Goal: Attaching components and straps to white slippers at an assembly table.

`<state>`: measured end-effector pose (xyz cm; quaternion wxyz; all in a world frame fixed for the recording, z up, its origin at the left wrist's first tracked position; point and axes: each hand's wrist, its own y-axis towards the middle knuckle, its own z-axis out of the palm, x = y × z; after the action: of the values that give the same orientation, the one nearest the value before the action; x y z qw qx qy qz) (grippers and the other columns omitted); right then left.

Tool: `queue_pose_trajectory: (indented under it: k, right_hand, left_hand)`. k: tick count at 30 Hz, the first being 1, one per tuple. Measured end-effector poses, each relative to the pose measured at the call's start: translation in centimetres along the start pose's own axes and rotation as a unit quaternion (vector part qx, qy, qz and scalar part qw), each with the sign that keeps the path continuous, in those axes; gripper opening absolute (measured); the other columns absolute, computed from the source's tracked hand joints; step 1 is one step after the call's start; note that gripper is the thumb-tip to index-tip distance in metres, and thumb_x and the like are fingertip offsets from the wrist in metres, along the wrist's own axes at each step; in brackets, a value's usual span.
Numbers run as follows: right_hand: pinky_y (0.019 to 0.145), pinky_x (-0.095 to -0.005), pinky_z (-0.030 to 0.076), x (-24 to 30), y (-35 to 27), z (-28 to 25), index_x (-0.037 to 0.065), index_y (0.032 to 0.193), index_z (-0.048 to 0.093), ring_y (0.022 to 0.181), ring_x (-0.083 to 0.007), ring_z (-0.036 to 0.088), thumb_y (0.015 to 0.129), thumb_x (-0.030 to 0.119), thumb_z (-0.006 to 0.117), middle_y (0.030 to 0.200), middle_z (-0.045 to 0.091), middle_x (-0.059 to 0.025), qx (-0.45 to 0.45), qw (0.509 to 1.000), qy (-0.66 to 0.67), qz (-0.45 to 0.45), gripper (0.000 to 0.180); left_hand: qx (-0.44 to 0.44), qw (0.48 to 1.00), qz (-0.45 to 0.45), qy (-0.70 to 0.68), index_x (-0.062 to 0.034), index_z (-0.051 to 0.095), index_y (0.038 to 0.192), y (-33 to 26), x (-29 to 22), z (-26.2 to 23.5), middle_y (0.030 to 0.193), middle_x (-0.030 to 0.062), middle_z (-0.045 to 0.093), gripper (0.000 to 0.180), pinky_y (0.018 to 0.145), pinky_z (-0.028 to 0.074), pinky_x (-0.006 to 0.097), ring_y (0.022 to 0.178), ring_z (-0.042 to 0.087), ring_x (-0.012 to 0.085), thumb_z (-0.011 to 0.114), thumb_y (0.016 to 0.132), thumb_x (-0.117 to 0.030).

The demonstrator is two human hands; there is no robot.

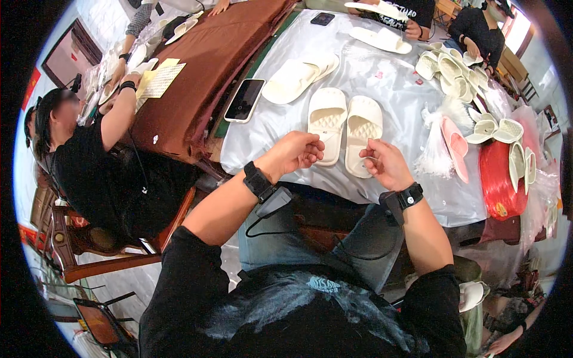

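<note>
Left hand (293,152) sits low over the near edge of the table, fingers curled in tight toward the thumb, pinching something too small to make out, and it overlaps the heel end of the left slipper (326,124). Right hand (387,164) is just across from it, fingers also drawn in narrow with the fingertips pinched together, hovering at the heel of the right slipper (362,134); whether it actually grips anything, I cannot tell. Both wrists carry black bands with small black units strapped on. The two cream slippers lie side by side, toes pointing away, quilted footbeds facing up, resting on the white plastic sheet (388,89) that covers this part of the table. Just beyond them, another cream pair (298,76) lies overlapped and slanted. To the left of that, a black phone (243,99) rests face up near the sheet's edge, beside the brown cloth (203,71) covering the next stretch of table. Off to the right, a pink slipper (456,146) lies next to a bundle of white plastic ties (436,149), with a red bag (501,179) and a heap of cream slippers (459,68) farther out. A person in black (95,173) sits at the left, arm reaching up to the table.
</note>
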<state>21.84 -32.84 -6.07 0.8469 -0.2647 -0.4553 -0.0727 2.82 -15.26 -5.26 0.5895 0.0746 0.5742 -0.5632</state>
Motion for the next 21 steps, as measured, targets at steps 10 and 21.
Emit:
queue_pose_trajectory:
  k: [10,21]
  right_hand:
    - [0.046,-0.0233,0.038,0.5,2.0,0.6,0.006,0.089,0.053,0.059,-0.0145,0.056,0.093,0.021,0.059,0.078,0.060,-0.0084,0.000,0.999,-0.053,0.011,0.016]
    - [0.037,-0.0244,0.036,1.2,2.7,1.5,0.004,0.082,0.052,0.046,-0.0138,0.053,0.091,0.019,0.055,0.063,0.056,-0.0047,0.003,0.975,-0.221,-0.014,0.018]
  left_hand:
    - [-0.006,1.000,0.008,0.018,-0.0017,0.061,0.087,3.7,-1.2,-0.4,0.071,0.0065,0.064,0.029,0.046,0.043,0.021,0.053,0.055,0.0105,0.047,0.099,-0.023]
    - [-0.018,0.996,0.025,0.078,0.0025,0.063,0.100,2.0,-1.8,0.8,0.073,0.0057,0.065,0.026,0.048,0.042,0.022,0.057,0.057,0.0090,0.050,0.097,-0.020]
